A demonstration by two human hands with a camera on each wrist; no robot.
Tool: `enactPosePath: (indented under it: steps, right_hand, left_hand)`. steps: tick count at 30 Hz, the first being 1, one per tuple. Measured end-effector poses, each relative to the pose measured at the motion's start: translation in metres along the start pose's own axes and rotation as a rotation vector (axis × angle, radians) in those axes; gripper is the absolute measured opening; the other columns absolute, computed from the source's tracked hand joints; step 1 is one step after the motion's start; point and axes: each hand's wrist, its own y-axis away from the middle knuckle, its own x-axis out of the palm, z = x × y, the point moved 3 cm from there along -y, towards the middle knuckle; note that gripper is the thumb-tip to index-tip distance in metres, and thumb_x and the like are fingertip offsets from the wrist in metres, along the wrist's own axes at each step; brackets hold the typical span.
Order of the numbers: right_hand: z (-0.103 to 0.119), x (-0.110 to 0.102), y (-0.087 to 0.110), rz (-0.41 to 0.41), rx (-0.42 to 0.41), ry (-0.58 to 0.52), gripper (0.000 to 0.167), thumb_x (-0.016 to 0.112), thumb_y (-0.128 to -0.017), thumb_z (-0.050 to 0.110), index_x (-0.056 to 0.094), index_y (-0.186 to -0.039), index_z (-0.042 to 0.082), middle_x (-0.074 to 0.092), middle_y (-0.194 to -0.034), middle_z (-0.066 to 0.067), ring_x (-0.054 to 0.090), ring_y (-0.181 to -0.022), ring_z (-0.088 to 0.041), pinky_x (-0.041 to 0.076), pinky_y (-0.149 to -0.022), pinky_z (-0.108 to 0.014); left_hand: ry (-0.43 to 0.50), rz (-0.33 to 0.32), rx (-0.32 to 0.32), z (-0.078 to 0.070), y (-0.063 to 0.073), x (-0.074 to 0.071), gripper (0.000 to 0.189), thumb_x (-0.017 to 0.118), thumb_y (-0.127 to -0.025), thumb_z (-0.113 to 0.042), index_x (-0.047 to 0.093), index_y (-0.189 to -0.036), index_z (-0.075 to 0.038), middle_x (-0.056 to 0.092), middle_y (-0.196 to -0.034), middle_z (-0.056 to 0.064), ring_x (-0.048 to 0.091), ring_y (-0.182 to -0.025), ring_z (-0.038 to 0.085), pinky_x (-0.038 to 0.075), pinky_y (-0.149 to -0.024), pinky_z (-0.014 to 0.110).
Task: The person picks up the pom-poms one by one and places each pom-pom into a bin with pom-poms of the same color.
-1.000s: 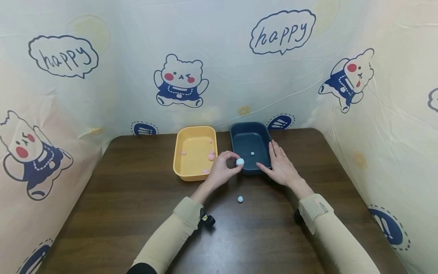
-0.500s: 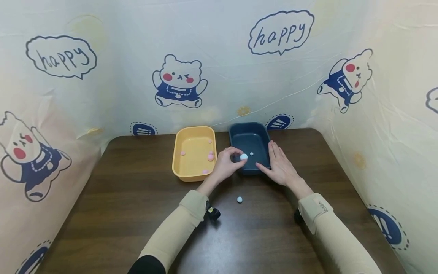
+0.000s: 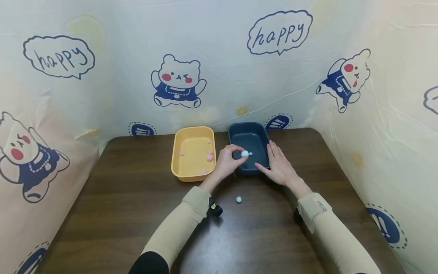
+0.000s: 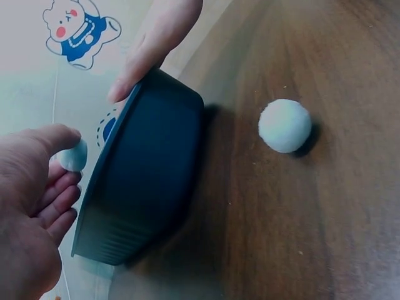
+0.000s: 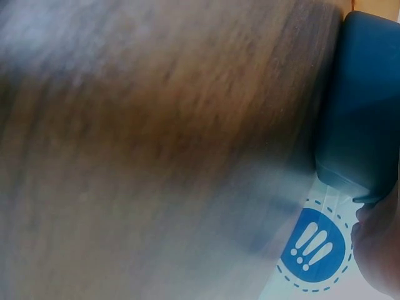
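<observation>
My left hand point(image 3: 227, 161) pinches a pale blue ball point(image 3: 244, 153) between thumb and fingertips, over the left part of the dark blue tray point(image 3: 232, 129). A smaller pale blue ball point(image 3: 251, 154) lies inside that tray. With fingers straight, my right hand point(image 3: 280, 165) rests against the tray's right side, thumb at the near corner. In the left wrist view the pinched ball point(image 4: 74, 156) shows beside the tray's rim. Another pale blue ball point(image 3: 238, 199) sits on the table in front of the tray.
A yellow tray point(image 3: 176, 161) with several small pink balls point(image 3: 209, 157) stands left of the blue one. Both are near the back edge of the brown wooden table point(image 3: 137, 213). A printed cloth point(image 3: 219, 68) hangs behind and along the sides.
My left hand has carried the pinched ball rightward and slightly away from me, from the blue tray's near left corner to over its inside. The right hand has stayed at the tray.
</observation>
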Motion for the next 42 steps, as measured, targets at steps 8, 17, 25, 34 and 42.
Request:
enactPosePath:
  steps: [8,17,25,34,42]
  right_hand:
    - [0.000,0.000,0.001,0.017,0.016,-0.015,0.110,0.049,-0.107,0.071,0.004,-0.175,-0.003,-0.003,-0.186,-0.022,0.006,-0.174,-0.041,0.011,-0.143,-0.058]
    - [0.000,0.000,-0.001,0.018,0.018,-0.015,0.111,0.047,-0.107,0.073,0.003,-0.175,-0.003,-0.002,-0.186,-0.023,0.006,-0.174,-0.042,0.011,-0.142,-0.058]
    - [0.000,0.000,0.000,0.012,0.013,-0.021,0.110,0.048,-0.107,0.072,0.005,-0.174,-0.004,-0.001,-0.186,-0.023,0.007,-0.174,-0.041,0.012,-0.143,-0.057]
    - [0.001,0.002,0.000,0.014,0.015,-0.022,0.109,0.049,-0.108,0.070,0.004,-0.174,-0.004,-0.001,-0.186,-0.024,0.007,-0.174,-0.041,0.012,-0.143,-0.057]
    - [0.000,0.000,0.000,0.005,0.010,-0.011,0.108,0.050,-0.108,0.068,0.006,-0.174,-0.004,0.001,-0.186,-0.024,0.009,-0.174,-0.041,0.014,-0.142,-0.057]
  left_hand:
    - [-0.050,0.003,-0.003,-0.002,-0.011,0.003,0.029,0.081,-0.100,-0.017,0.078,-0.126,-0.003,0.076,-0.131,0.016,0.066,-0.123,0.033,0.057,-0.114,0.049]
    - [-0.122,0.016,-0.011,0.001,-0.026,0.003,0.033,0.080,-0.101,-0.016,0.077,-0.130,-0.002,0.076,-0.132,0.018,0.067,-0.125,0.034,0.057,-0.114,0.048]
    - [-0.184,0.072,0.007,0.004,-0.032,0.005,0.034,0.080,-0.101,-0.013,0.075,-0.132,-0.001,0.074,-0.138,0.018,0.065,-0.130,0.034,0.056,-0.119,0.048]
    - [-0.217,0.044,0.006,0.007,-0.031,0.004,0.035,0.080,-0.100,-0.011,0.074,-0.134,-0.002,0.073,-0.140,0.017,0.064,-0.130,0.034,0.055,-0.120,0.046]
    - [-0.207,0.018,0.008,0.009,-0.029,0.001,0.039,0.080,-0.101,-0.014,0.073,-0.137,-0.001,0.073,-0.140,0.016,0.065,-0.131,0.033,0.056,-0.118,0.047]
